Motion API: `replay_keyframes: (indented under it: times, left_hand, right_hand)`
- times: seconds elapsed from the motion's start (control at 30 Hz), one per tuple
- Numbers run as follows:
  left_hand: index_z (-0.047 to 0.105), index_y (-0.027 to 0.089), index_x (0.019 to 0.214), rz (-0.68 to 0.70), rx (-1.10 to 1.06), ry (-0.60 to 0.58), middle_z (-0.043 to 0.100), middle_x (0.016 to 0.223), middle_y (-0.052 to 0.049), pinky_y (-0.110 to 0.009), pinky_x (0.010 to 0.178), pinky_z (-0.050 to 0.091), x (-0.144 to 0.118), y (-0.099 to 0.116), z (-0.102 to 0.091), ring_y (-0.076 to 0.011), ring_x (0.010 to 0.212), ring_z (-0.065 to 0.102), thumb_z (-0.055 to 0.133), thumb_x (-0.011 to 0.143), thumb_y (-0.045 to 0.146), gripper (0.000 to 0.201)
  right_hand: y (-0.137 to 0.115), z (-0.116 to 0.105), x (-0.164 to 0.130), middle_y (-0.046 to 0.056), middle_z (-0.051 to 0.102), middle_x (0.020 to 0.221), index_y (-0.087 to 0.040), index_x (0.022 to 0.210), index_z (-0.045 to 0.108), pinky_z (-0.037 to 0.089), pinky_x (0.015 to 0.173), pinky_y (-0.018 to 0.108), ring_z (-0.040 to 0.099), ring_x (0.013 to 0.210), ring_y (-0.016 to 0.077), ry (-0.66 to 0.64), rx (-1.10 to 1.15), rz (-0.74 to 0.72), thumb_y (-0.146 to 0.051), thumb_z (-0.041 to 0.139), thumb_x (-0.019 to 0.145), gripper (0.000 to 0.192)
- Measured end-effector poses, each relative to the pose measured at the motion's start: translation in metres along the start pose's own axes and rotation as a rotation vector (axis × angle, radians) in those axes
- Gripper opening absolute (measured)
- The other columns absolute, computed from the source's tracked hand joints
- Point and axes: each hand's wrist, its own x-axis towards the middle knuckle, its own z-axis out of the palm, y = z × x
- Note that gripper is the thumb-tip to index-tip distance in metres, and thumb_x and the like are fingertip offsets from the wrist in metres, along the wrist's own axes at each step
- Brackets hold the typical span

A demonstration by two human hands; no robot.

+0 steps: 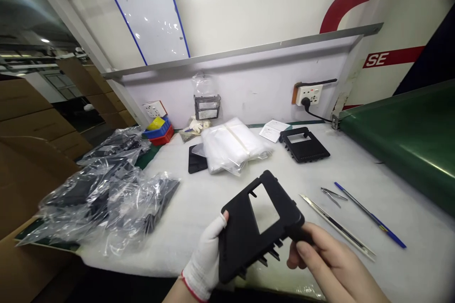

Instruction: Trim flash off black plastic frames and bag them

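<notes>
Both hands grip a black plastic frame [258, 227] above the near edge of the white tabletop [355, 170]. The gloved left hand [204, 260] clasps its left side, while the bare right hand [329, 260] pinches its right corner between thumb and fingers [309, 251]. Tweezers [332, 195] and a blue pen [369, 215] lie just to the right.

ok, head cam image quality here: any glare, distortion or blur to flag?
Head view: strong wide-angle bend, so the metal rail and the green conveyor tilt and curve; ceiling lights glare on the glossy panel and the clear bags; the black plastic frame is sharp, held by the gloved left hand and the bare right hand, which is slightly soft at the edge.
</notes>
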Motion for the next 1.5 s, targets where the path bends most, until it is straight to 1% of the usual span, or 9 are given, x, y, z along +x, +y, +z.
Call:
replay_keyframes:
  times: [0.2,0.37,0.5,0.7,0.87,1.03,1.23,1.4,1.5]
  left_hand:
    - [0.065,0.008,0.098,0.146,0.021,0.313,0.071,0.091,-0.011,-0.03,0.081,0.053,0.003,0.012,0.012,-0.0205,0.084,0.067,0.052,0.083,0.023,0.024]
    - [0.061,0.013,0.108,0.489,0.372,0.33,0.069,0.099,-0.007,-0.033,0.086,0.051,0.0,0.037,0.01,-0.0227,0.096,0.063,0.055,0.082,0.022,0.028]
    - [0.058,0.02,0.118,0.85,1.073,0.151,0.066,0.107,-0.005,-0.026,0.086,0.049,-0.005,0.064,0.004,-0.0211,0.1,0.06,0.06,0.079,0.017,0.039]
    - [0.056,0.018,0.117,1.275,1.734,-0.704,0.064,0.1,-0.011,-0.038,0.083,0.049,0.016,0.076,0.017,-0.0212,0.095,0.057,0.045,0.085,0.012,0.034]
    - [0.058,0.017,0.101,1.544,2.185,-0.739,0.067,0.088,-0.005,-0.041,0.085,0.044,0.032,0.058,0.026,-0.0196,0.087,0.055,0.039,0.087,0.01,0.025]
    - [0.055,0.027,0.11,1.385,2.29,-0.771,0.057,0.12,-0.007,-0.051,0.096,0.036,0.033,0.07,-0.002,-0.0246,0.114,0.047,0.035,0.088,0.018,0.031]
    - [0.056,0.026,0.11,0.987,2.432,-0.505,0.056,0.122,-0.007,-0.05,0.098,0.038,0.015,0.087,-0.032,-0.0249,0.113,0.05,0.045,0.067,0.004,0.049]
    - [0.058,0.022,0.104,0.977,2.206,-0.192,0.06,0.112,-0.005,-0.037,0.091,0.045,0.011,0.058,-0.016,-0.0209,0.103,0.055,0.051,0.073,0.014,0.034]
    - [0.057,0.021,0.105,0.875,2.245,-0.175,0.062,0.104,-0.005,-0.037,0.081,0.048,0.031,0.029,0.002,-0.0228,0.093,0.057,0.061,0.074,0.038,0.035]
  right_hand:
    - [0.063,-0.026,0.01,0.008,0.063,0.104,-0.02,0.123,0.046,0.051,0.08,0.037,0.06,0.096,0.0216,0.139,-0.292,0.072,-0.044,0.04,0.088,0.043]
    - [0.122,-0.045,0.023,0.015,0.061,0.106,-0.011,0.104,0.059,0.047,0.085,0.048,0.057,0.1,0.0312,0.316,-0.771,0.121,-0.043,0.047,0.081,0.041]
    - [0.13,-0.05,0.02,0.009,0.062,0.097,-0.015,0.095,0.061,0.052,0.077,0.038,0.062,0.089,0.0225,0.239,-0.789,0.139,-0.038,0.039,0.086,0.033]
    - [0.128,-0.065,0.03,0.011,0.06,0.102,-0.012,0.107,0.058,0.049,0.076,0.038,0.057,0.094,0.0256,0.369,-0.903,0.338,-0.041,0.041,0.085,0.041]
    - [0.135,-0.077,0.042,0.014,0.058,0.098,-0.011,0.104,0.061,0.046,0.076,0.044,0.054,0.09,0.031,0.37,-0.961,0.382,-0.035,0.045,0.081,0.037]
    - [0.134,-0.072,0.035,0.01,0.06,0.1,-0.016,0.104,0.059,0.047,0.078,0.036,0.056,0.094,0.0248,0.274,-0.899,0.286,-0.041,0.039,0.086,0.037]
    - [0.132,-0.056,0.029,0.007,0.06,0.09,-0.021,0.086,0.058,0.047,0.068,0.037,0.059,0.083,0.0232,0.21,-0.778,0.184,-0.045,0.037,0.085,0.032]
    - [0.122,-0.054,0.031,0.005,0.061,0.085,-0.023,0.088,0.047,0.046,0.063,0.035,0.061,0.075,0.0225,0.245,-0.656,0.277,-0.041,0.035,0.086,0.022]
    - [0.11,-0.052,0.034,0.004,0.063,0.083,-0.025,0.092,0.045,0.045,0.061,0.033,0.062,0.072,0.022,0.201,-0.58,0.295,-0.043,0.032,0.088,0.022]
